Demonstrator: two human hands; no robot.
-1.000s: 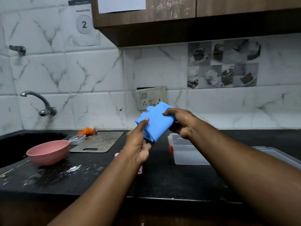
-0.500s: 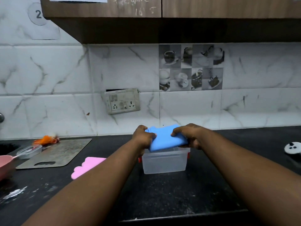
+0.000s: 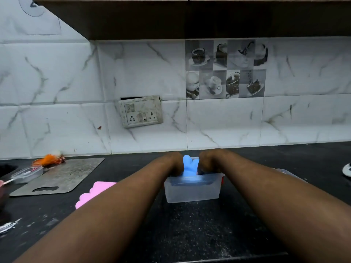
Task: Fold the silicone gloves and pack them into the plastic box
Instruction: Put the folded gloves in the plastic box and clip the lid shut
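Note:
The folded blue silicone glove (image 3: 190, 166) stands in the clear plastic box (image 3: 192, 192) on the black counter, its finger tips sticking up above the rim. My left hand (image 3: 173, 163) and my right hand (image 3: 209, 162) reach down into the box on either side of the glove and hold it; the fingers are hidden below the rim. A pink silicone glove (image 3: 95, 192) lies flat on the counter left of the box, partly behind my left forearm.
A steel cutting board (image 3: 60, 176) lies at the left, with a small clear lidded container (image 3: 27, 174) and orange scraps (image 3: 47, 160) beside it. A clear lid (image 3: 290, 173) shows right of the box. A wall socket (image 3: 141, 111) is behind.
Both hands carried the folded blue glove from mid-air to over the box, then lowered it into the box. The view shifted right and downward.

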